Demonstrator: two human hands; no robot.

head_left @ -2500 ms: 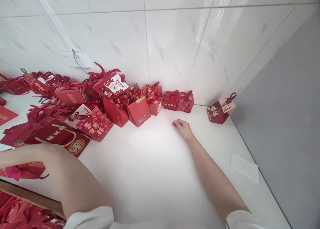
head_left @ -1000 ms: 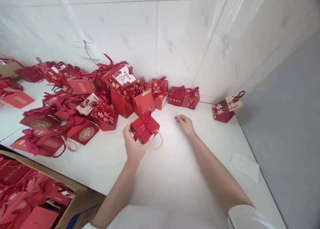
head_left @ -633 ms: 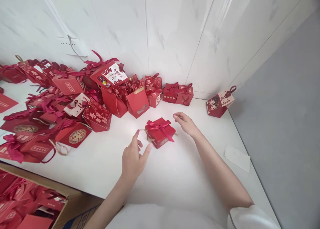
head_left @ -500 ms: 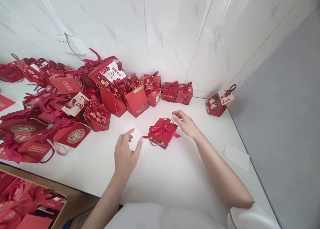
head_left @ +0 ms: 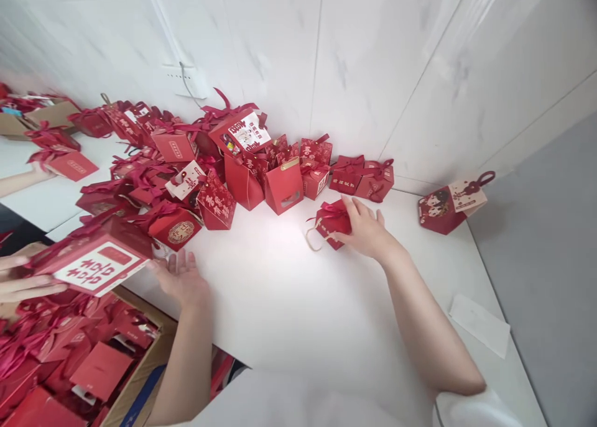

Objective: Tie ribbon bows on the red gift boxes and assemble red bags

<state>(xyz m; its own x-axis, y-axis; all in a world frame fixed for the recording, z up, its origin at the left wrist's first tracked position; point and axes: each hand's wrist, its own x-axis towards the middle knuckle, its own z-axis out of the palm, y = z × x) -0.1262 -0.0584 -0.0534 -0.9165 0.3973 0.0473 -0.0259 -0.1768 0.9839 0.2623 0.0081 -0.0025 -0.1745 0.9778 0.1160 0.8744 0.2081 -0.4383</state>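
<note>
My right hand (head_left: 370, 231) grips a small red gift box (head_left: 332, 219) from its right side, thumb at the front and fingers over the top. The box bears a ribbon bow, and its cord handle lies on the table. My left hand (head_left: 183, 283) is open, fingers spread, beside the right end of a larger red gift box (head_left: 100, 259) with a white label. I cannot tell whether my fingertips touch it. Another person's hand (head_left: 28, 281) holds that larger box from the left.
Red gift boxes (head_left: 181, 225) crowd the white table (head_left: 280, 303) at left and along the wall. One box (head_left: 441, 209) stands at right, above a white card (head_left: 480, 324). A carton (head_left: 140, 352) full of red boxes sits lower left. Another arm (head_left: 21, 181) reaches in farther left.
My right hand has taken hold of the small ribboned box and moved it back toward the wall. My left hand moved left; a co-worker's hand with a larger box has come into view.
</note>
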